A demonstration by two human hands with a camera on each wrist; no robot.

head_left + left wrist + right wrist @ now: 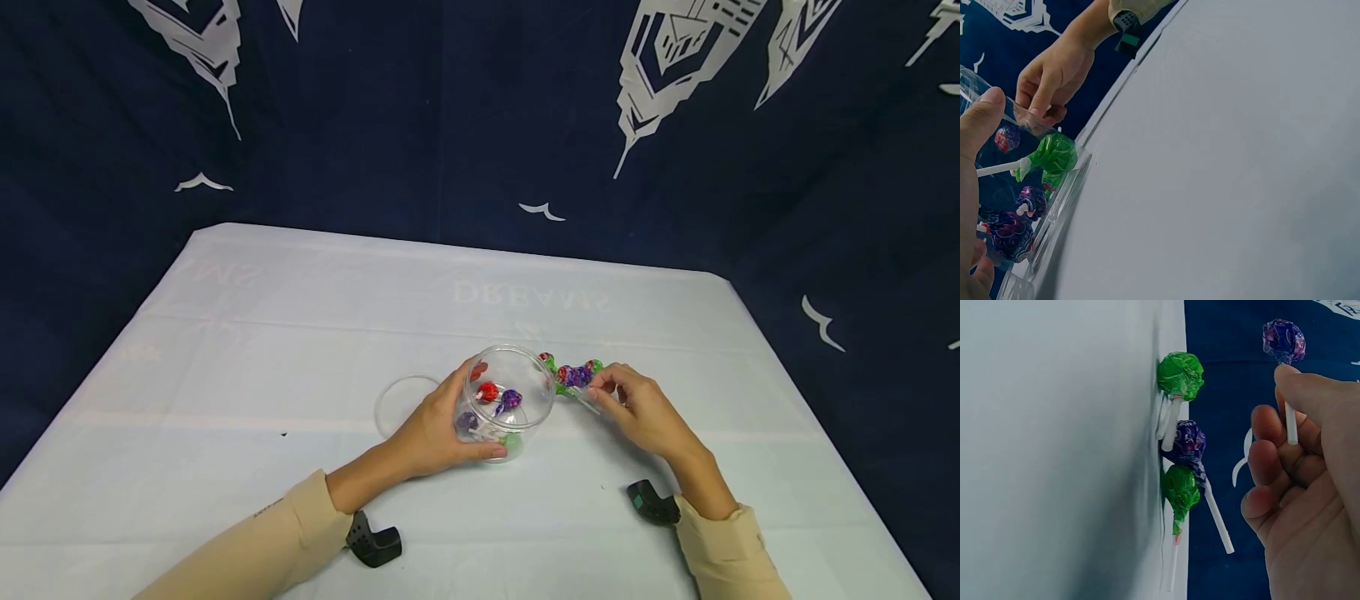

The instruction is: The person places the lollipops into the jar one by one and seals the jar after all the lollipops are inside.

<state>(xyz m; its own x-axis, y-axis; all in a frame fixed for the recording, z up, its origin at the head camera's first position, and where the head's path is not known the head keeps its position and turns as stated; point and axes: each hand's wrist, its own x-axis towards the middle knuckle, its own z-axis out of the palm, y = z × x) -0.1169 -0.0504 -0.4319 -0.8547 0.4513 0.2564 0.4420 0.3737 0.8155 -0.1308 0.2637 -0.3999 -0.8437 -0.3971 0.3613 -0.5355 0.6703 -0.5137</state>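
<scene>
At the centre of the head view, my left grip (435,429) is wrapping round a clear jar (517,426), spread as wide as its wall, thumb lying along the near side. A red lollipop (487,392) and others are showing inside. Right of centre, my right grip (636,408) is holding a narrow pinch: in the right wrist view's upper right, thumb and finger are gripping a purple-wrapped lollipop (1284,340) by its stick. Mid-frame there, two green lollipops (1180,376) and another purple one (1186,440) are lying on the white worktop (187,400).
</scene>
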